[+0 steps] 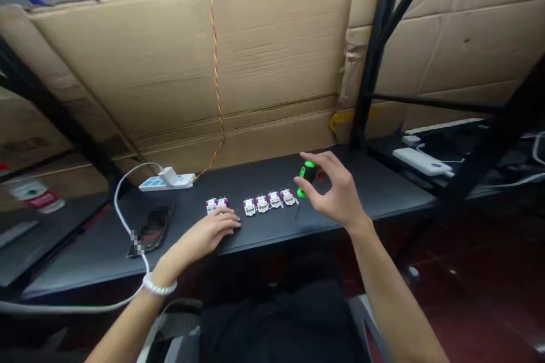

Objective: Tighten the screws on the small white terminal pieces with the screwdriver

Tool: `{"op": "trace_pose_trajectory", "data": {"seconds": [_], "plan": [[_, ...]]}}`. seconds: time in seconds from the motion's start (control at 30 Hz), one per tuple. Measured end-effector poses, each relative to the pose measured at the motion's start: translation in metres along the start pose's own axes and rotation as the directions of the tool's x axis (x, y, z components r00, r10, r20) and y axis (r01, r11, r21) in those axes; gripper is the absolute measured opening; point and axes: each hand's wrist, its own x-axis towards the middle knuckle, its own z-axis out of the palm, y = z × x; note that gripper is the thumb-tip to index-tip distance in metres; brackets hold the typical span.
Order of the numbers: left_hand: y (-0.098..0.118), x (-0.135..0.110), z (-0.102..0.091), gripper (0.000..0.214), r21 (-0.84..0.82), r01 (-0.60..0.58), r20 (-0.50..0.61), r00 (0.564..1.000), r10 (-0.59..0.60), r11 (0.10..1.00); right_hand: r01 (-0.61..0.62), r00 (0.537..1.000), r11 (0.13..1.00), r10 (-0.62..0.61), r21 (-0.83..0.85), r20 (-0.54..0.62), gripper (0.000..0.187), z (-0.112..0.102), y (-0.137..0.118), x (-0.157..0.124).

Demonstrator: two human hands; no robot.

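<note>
My right hand [336,190] is closed around a screwdriver with a green and black handle [307,174], held tilted with its thin shaft pointing down at the black table [383,193]. My left hand [210,231] lies flat on the table, fingers stretched toward two small white and pink parts [217,203] just beyond its fingertips. A row of several more such parts [269,202] sits between the two hands, left of the screwdriver tip.
A white power strip [167,180] with a white cable [121,204] lies at the back left. A dark phone [150,231] rests left of my left hand. Cardboard sheets [255,68] wall the back. A black frame post [374,57] and a white power bank [421,160] stand at right.
</note>
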Motion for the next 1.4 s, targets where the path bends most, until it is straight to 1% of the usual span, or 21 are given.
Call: {"op": "trace_pose_trajectory", "data": {"seconds": [0.13, 0.27, 0.43, 0.6, 0.7, 0.8, 1.0, 1.27, 1.4], "plan": [[-0.016, 0.009, 0.004, 0.028, -0.009, 0.016, -0.021, 1.000, -0.016, 1.000, 0.007, 1.000, 1.000, -0.007, -0.005, 0.005, 0.040, 0.001, 0.001, 0.000], [-0.021, 0.020, 0.003, 0.029, -0.029, 0.019, -0.008, 1.000, -0.019, 0.999, -0.005, 1.000, 1.000, 0.005, -0.005, 0.013, 0.040, 0.000, 0.001, 0.000], [-0.017, 0.026, 0.001, 0.029, -0.075, 0.052, -0.020, 0.998, -0.054, 0.996, -0.008, 1.000, 1.000, 0.008, -0.009, 0.010, 0.040, -0.001, 0.002, 0.000], [-0.010, 0.026, 0.000, 0.022, -0.156, 0.151, -0.105, 0.980, -0.168, 0.976, -0.002, 1.000, 1.000, 0.002, -0.008, 0.012, 0.040, -0.001, 0.001, 0.000], [-0.007, 0.027, 0.000, 0.024, -0.168, 0.188, -0.121, 0.970, -0.210, 0.968, -0.001, 1.000, 1.000, 0.001, -0.010, 0.012, 0.040, -0.001, 0.001, 0.000], [-0.007, 0.029, 0.001, 0.025, -0.176, 0.196, -0.113, 0.969, -0.218, 0.965, 0.020, 1.000, 1.000, -0.019, -0.007, 0.012, 0.040, -0.001, 0.001, 0.001], [-0.010, 0.032, 0.006, 0.030, -0.190, 0.221, -0.107, 0.964, -0.244, 0.957, 0.022, 1.000, 1.000, -0.022, -0.008, 0.012, 0.040, -0.001, 0.000, 0.000], [-0.006, 0.036, 0.007, 0.032, -0.191, 0.211, -0.130, 0.963, -0.238, 0.959, 0.024, 1.000, 1.000, -0.024, -0.002, 0.012, 0.041, -0.001, 0.001, 0.000], [-0.006, 0.034, 0.004, 0.036, -0.186, 0.198, -0.151, 0.962, -0.228, 0.962, 0.022, 1.000, 1.000, -0.022, -0.007, 0.018, 0.040, -0.001, 0.000, 0.000]]}}
